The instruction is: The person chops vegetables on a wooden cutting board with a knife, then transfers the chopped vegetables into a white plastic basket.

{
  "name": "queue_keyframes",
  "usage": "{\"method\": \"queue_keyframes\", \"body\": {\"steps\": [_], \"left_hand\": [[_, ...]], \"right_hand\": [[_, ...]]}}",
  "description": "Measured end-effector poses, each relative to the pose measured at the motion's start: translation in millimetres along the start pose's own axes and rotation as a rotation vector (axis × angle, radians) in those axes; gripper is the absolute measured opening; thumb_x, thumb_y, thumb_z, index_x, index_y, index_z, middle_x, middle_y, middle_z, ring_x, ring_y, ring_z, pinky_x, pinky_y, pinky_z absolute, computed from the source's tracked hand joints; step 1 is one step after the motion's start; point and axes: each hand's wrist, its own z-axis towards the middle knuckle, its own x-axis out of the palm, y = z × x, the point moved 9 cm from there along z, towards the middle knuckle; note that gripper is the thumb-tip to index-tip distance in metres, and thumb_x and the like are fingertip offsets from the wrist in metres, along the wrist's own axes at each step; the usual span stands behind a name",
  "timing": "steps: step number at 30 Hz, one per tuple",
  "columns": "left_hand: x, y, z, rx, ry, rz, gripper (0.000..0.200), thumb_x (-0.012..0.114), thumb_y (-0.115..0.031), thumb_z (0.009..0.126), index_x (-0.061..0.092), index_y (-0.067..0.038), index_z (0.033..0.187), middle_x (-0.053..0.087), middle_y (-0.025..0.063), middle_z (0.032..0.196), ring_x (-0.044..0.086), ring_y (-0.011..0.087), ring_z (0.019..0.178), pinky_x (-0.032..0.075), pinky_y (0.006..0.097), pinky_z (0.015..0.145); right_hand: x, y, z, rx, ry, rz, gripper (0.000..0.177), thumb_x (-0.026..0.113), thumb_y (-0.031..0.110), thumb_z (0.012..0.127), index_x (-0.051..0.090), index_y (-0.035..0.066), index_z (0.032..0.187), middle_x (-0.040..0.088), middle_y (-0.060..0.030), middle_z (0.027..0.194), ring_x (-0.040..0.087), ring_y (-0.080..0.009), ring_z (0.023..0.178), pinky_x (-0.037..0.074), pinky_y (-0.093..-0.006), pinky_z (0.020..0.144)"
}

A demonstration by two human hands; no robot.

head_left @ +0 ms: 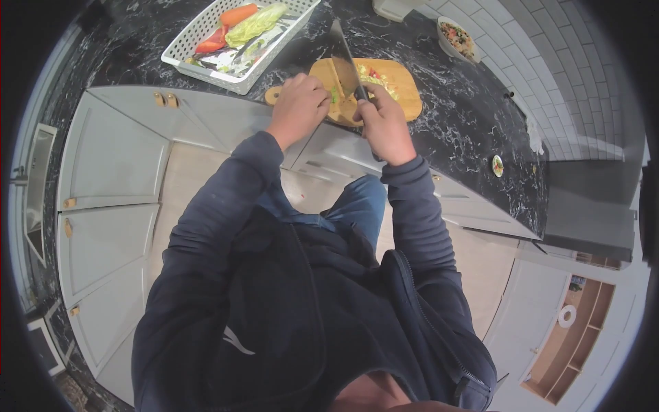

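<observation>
A wooden cutting board (410, 96) lies at the counter's near edge. My right hand (386, 129) grips the dark handle of a kitchen knife (345, 58), whose wide blade points away from me over the board. My left hand (299, 106) is closed with curled fingers at the board's left side, beside its handle (273, 95). A bit of green (334, 95) shows by the left fingertips; what those fingers press on is hidden. Right of the blade, chopped pale, green and red vegetable pieces (379, 81) lie on the board.
A white perforated basket (241, 85) at the back left holds a carrot (238, 14), a red pepper piece (212, 41) and a leafy pale-green head (256, 25). A bowl of chopped food (457, 40) stands back right. A small patterned dish (498, 165) lies farther right on the black counter (453, 110).
</observation>
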Motion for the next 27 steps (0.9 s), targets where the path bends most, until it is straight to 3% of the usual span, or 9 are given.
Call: {"method": "queue_keyframes", "body": {"steps": [6, 12, 27], "left_hand": [[3, 2, -1, -0.029, 0.004, 0.01, 0.025, 0.049, -0.015, 0.087, 0.064, -0.009, 0.068, 0.054, -0.001, 0.077, 0.045, 0.0222, 0.076, 0.035, 0.0346, 0.064], [3, 2, -1, -0.025, 0.005, -0.015, 0.023, 0.048, -0.014, 0.086, 0.064, -0.009, 0.069, 0.051, -0.0007, 0.074, 0.044, 0.0226, 0.075, 0.035, 0.0354, 0.064], [0, 1, -2, -0.005, -0.036, -0.024, 0.023, 0.052, -0.015, 0.086, 0.061, -0.009, 0.065, 0.05, -0.0007, 0.074, 0.044, 0.0235, 0.074, 0.033, 0.0358, 0.061]], "right_hand": [[-16, 17, -8, -0.018, -0.06, 0.009, 0.038, 0.041, 0.019, 0.084, 0.05, 0.006, 0.118, 0.056, -0.0028, 0.071, 0.044, -0.0133, 0.047, 0.039, -0.0267, 0.052], [6, -7, 1, -0.001, -0.008, 0.002, 0.037, 0.04, 0.02, 0.083, 0.05, 0.005, 0.116, 0.058, -0.0052, 0.071, 0.045, -0.0144, 0.049, 0.04, -0.0286, 0.058], [-1, -6, 0, -0.012, -0.063, 0.019, 0.039, 0.041, 0.019, 0.081, 0.051, 0.004, 0.115, 0.057, -0.0032, 0.069, 0.045, -0.0142, 0.049, 0.04, -0.0291, 0.057]]}}
